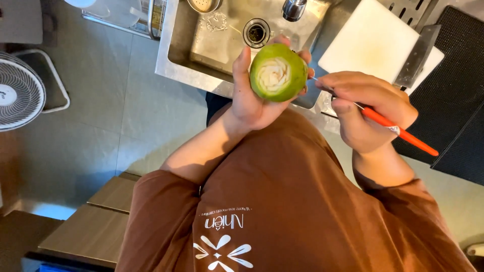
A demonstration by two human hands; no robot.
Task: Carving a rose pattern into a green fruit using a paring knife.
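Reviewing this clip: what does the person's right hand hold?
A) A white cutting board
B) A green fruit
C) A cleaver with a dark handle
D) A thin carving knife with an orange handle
D: the right hand grips a thin carving knife with an orange handle, its tip near the green fruit held in the left hand; the cleaver lies untouched on the white cutting board.

Bright, even light, sharp focus, soft glare on the steel sink (174,60).
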